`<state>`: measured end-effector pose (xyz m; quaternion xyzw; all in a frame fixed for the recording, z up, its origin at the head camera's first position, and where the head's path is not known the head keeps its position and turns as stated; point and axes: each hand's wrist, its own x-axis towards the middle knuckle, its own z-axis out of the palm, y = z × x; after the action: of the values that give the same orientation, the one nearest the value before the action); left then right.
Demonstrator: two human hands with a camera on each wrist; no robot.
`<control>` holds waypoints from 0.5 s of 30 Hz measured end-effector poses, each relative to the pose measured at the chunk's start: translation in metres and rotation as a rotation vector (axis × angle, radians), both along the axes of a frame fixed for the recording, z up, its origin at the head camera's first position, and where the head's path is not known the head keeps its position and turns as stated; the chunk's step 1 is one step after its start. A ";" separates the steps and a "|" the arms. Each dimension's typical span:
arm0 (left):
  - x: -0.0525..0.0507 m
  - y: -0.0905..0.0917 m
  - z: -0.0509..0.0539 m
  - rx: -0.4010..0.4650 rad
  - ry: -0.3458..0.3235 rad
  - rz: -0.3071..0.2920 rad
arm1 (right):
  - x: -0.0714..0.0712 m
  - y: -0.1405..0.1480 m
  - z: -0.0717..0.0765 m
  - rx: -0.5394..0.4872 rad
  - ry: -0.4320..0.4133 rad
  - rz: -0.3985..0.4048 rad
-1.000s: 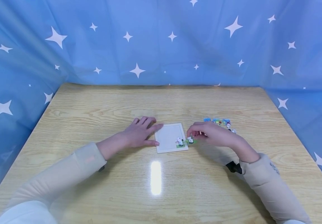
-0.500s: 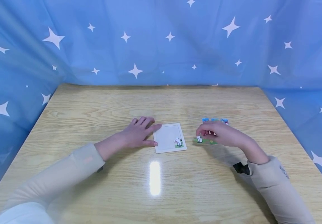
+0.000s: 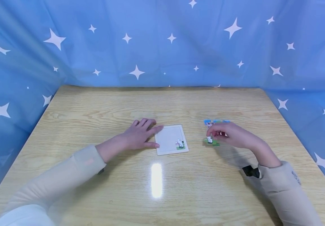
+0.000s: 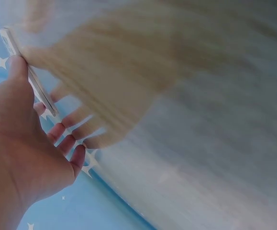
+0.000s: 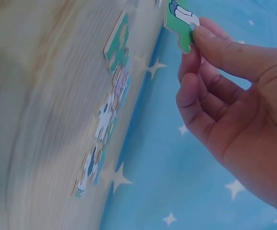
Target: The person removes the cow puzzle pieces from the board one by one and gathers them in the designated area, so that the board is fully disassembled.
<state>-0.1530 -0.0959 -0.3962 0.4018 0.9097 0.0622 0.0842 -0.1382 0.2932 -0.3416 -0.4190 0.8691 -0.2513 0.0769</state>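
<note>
A white square puzzle tray (image 3: 166,138) lies on the table, with one puzzle piece (image 3: 180,144) in its near right corner, white and black on green. My left hand (image 3: 137,135) rests at the tray's left side, thumb and forefinger spread along that edge. To the right of the tray, my right hand (image 3: 233,136) pinches a puzzle piece (image 5: 181,24) between thumb and fingers. Green with a white leg-like shape, it is held above the table in the right wrist view. Loose puzzle pieces (image 5: 105,117) lie below and beyond this hand, which partly hides them in the head view.
The wooden table (image 3: 108,103) extends around the tray. A blue curtain (image 3: 156,53) with white stars borders its back and sides. A bright light reflection falls on the wood nearer the body.
The right hand has moved rightward, away from the tray, carrying the pinched puzzle piece toward the loose pieces. The left hand and the piece in the tray have stayed put.
</note>
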 end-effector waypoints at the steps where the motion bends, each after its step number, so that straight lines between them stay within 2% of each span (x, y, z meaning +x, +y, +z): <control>1: 0.000 0.000 0.000 0.001 -0.001 0.000 | 0.000 0.002 0.000 0.003 0.000 -0.005; 15: 0.000 0.001 0.000 0.001 0.011 0.000 | 0.006 0.026 0.002 0.012 0.075 -0.051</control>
<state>-0.1531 -0.0954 -0.3964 0.4019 0.9103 0.0604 0.0790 -0.1325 0.3195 -0.3398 -0.4053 0.8834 -0.2319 0.0405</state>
